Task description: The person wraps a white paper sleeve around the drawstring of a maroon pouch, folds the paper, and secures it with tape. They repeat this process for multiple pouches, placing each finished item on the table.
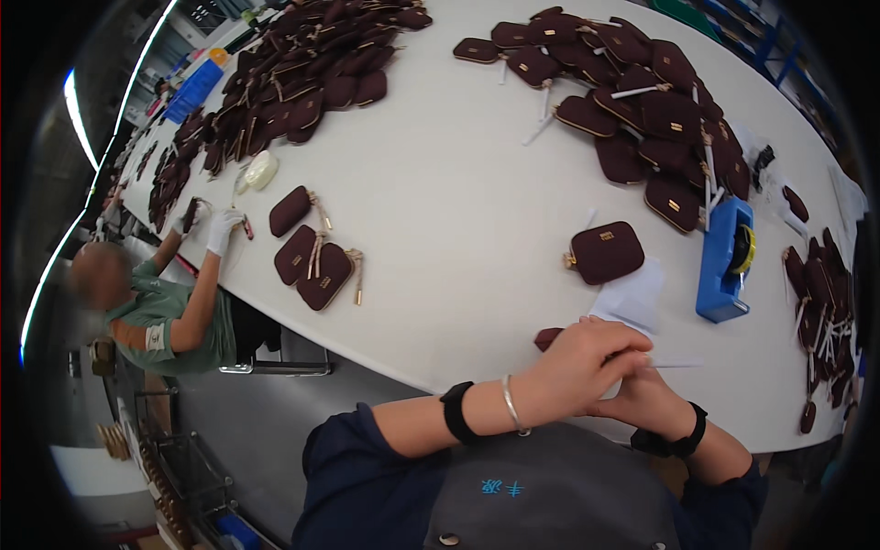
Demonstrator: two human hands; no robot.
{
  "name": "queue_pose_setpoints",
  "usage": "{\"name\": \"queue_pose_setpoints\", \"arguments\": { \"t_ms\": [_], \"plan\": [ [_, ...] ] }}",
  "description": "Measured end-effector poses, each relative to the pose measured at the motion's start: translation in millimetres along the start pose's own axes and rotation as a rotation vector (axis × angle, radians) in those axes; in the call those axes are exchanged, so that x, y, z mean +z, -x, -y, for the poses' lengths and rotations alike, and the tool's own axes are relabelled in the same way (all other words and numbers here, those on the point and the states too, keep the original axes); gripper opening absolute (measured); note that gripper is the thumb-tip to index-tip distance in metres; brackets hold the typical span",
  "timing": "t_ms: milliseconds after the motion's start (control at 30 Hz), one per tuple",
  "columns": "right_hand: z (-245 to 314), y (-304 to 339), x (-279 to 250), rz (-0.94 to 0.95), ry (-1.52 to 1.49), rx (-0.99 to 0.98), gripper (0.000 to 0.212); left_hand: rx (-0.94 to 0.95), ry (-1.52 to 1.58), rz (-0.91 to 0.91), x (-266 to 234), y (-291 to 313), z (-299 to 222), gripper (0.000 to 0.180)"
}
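Observation:
My left hand (587, 359) and my right hand (646, 401) meet at the table's near edge, fingers bent and pressed together. Whatever they pinch is hidden behind the fingers. A thin white strip (678, 363) sticks out to the right of the fingertips. From behind my left hand peeks the end of a dark maroon pouch (548, 339); whether it is held, I cannot tell. Just beyond the hands, white paper sheets (634, 293) lie partly under another maroon zip pouch (607, 252) with a small gold plate.
A blue tape dispenser (724, 261) stands to the right. Maroon pouches are heaped at the far right (674, 115), far left (302, 73) and right edge (825, 293). Several tasselled pouches (324, 275) lie left of centre. At left, a co-worker (174, 312) in white gloves sits working.

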State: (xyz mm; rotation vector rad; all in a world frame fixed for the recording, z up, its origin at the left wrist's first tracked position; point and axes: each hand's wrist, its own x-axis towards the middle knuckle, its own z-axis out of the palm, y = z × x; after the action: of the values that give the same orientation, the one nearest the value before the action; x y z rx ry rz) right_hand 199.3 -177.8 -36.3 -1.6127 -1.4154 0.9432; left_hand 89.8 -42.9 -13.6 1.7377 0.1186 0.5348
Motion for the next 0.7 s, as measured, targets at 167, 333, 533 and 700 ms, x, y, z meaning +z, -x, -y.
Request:
{"name": "queue_pose_setpoints", "arguments": {
  "t_ms": [167, 333, 533, 700],
  "plan": [
    [-17.7, -20.5, 0.4, 0.123, -0.048, 0.172, 0.033, 0.069, -0.115, 0.076, -8.3, -1.5, -1.7, 0.018],
    [2.9, -31.5, -17.1, 0.038, -0.458, 0.412, 0.043, 0.012, -0.481, -0.192, -92.6, -2.7, 38.0, 0.026],
    [-3.5, -67.5, -107.0, -0.408, -0.783, 0.310, 0.041, -0.638, -1.570, -0.574, -283.3, 80.3, 100.1, 0.043],
    [-2.1, -122.0, -237.4, -0.649, -1.009, -0.036, 0.056, -0.926, -1.675, -0.589, -305.2, 87.9, 112.7, 0.036]
  ]
}}
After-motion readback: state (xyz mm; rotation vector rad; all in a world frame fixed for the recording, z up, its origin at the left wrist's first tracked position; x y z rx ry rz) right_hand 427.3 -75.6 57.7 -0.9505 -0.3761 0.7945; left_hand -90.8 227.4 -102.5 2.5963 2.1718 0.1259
